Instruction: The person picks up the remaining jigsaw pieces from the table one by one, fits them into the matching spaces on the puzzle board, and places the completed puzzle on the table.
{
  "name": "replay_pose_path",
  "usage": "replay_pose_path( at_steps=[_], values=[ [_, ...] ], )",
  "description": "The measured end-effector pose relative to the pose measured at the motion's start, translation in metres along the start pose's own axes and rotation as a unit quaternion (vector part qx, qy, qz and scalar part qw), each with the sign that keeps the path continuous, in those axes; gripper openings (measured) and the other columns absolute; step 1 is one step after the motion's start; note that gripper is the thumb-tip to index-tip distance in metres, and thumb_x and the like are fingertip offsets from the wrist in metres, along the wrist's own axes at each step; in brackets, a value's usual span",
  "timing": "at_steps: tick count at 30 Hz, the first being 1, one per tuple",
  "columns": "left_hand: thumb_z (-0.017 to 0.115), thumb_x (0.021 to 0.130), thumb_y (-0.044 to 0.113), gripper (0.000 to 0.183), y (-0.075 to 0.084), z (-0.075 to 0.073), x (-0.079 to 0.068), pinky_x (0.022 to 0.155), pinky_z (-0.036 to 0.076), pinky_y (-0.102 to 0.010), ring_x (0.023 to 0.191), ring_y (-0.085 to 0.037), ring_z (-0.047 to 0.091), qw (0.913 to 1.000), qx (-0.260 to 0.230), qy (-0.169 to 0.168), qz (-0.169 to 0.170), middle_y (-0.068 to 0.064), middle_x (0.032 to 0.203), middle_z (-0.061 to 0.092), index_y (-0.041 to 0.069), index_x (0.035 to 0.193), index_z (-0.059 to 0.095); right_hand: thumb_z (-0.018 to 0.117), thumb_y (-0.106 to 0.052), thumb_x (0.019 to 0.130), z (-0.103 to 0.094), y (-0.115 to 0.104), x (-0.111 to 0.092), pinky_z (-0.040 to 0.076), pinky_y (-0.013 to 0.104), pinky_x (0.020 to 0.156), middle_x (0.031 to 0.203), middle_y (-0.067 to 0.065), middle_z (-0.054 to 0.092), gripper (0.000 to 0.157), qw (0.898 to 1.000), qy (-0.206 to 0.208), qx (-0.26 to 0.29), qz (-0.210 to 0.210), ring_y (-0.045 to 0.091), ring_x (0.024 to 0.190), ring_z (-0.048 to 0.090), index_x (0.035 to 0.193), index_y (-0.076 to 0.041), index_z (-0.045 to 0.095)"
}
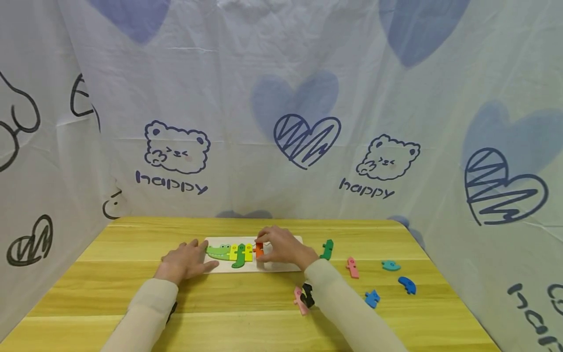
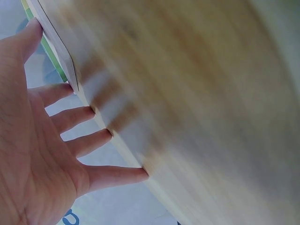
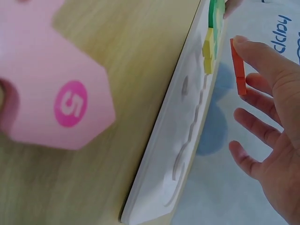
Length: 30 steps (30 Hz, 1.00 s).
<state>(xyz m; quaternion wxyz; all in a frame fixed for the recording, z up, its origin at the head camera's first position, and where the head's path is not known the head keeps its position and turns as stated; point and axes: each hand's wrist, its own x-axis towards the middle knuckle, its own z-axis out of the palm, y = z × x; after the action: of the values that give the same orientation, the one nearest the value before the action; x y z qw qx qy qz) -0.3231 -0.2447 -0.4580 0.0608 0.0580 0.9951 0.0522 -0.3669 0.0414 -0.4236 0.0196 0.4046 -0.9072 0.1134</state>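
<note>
Placement of an orange puzzle piece (image 1: 259,250) into a white board (image 1: 272,268) seems to be the step in hand. The piece is pinched between the thumb and fingers of the right hand (image 1: 281,247), held over the board just right of a yellow piece (image 1: 249,253) in the row set beside the crocodile head (image 1: 218,252). The board's left end appears to be steadied by the left hand (image 1: 186,261), its fingers straight and spread. Next, the orange piece probably needs to be lined up with its neighbour, lowered and pressed flat. The word "happy" can be read under the bears drawn on the backdrop (image 1: 237,73), and a "5" on a pink piece (image 3: 42,79) in the right wrist view; no brand can be made out.
</note>
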Motion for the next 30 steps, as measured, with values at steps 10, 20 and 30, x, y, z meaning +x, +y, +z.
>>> replay_pose_path(
  at_steps=[10,20,30],
  values=[
    [0.045,0.083,0.074,0.09,0.001,-0.001,-0.002,0.08,0.039,-0.078,0.13,-0.055,0.036,1.0,-0.002,-0.002,0.001,-0.024,0.149,0.036,0.011,0.147,0.036,0.074,-0.042,0.08,0.01,0.005,0.005,0.042,0.044,0.094,0.128,-0.004,0.059,0.048,1.0,-0.003,-0.01,0.023,0.02,0.117,0.049,0.121,-0.019,0.067],
    [0.045,0.083,0.074,0.09,0.001,0.0,-0.001,0.076,0.039,-0.079,0.13,-0.054,0.036,1.0,-0.001,0.001,0.001,-0.023,0.148,0.037,0.012,0.147,0.036,0.072,-0.042,0.082,0.014,0.007,0.008,0.039,0.045,0.093,0.13,-0.003,0.059,0.046,0.999,-0.004,-0.013,0.032,0.021,0.117,0.046,0.12,-0.019,0.067],
    [0.044,0.082,0.076,0.091,-0.001,0.001,-0.001,0.078,0.038,-0.079,0.13,-0.055,0.035,1.0,-0.003,0.001,0.001,-0.024,0.148,0.037,0.011,0.147,0.036,0.072,-0.044,0.081,0.021,0.009,0.01,0.039,0.042,0.089,0.131,-0.004,0.058,0.048,0.999,-0.011,-0.008,0.046,0.02,0.115,0.047,0.122,-0.02,0.067]
  ],
)
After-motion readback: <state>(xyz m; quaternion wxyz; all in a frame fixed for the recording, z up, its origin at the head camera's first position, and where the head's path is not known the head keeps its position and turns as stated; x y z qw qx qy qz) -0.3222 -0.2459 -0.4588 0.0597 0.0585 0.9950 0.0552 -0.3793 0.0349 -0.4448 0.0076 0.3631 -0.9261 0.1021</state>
